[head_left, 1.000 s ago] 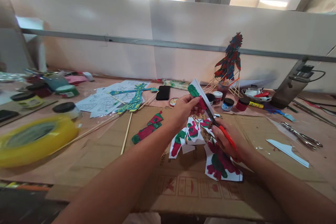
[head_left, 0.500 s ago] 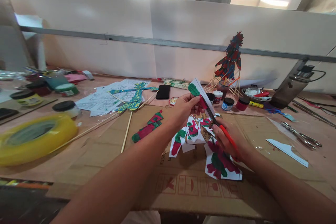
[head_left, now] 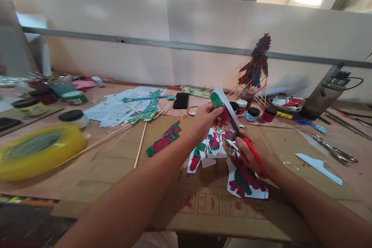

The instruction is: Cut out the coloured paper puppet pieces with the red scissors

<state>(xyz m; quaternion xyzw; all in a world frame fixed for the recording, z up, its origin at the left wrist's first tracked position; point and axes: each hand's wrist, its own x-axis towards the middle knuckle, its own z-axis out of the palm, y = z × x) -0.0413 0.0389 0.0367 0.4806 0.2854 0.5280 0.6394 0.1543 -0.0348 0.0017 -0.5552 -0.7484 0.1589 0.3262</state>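
Both forearms reached forward from the bottom of the view and met above the middle of the cardboard sheet [head_left: 279,139] that covered the workbench. The left hand [head_left: 205,119] was raised off the surface, fingers curled and thumb pressed in, pinching the painted paper cutout [head_left: 218,99] by its lower edge so that the white sheet with its green and red patches stood up and tilted away. The right hand [head_left: 252,154] sat lower and just beside it, closed around the red handles of the scissors [head_left: 242,139], whose dark blades ran up and to the left into the paper right next to the left fingertips. How far the blades were parted could not be told.

Below the two hands, more painted paper pieces [head_left: 213,145] in red and green hung or lay on the cardboard, and a larger painted piece [head_left: 245,184] rested flat under the right wrist. A separate red-and-green cut figure [head_left: 164,141] lay to the left, near a bamboo stick [head_left: 141,147]. Small paint jars [head_left: 252,114] stood behind the hands, and a finished puppet [head_left: 255,64] stood upright against the wall panel.
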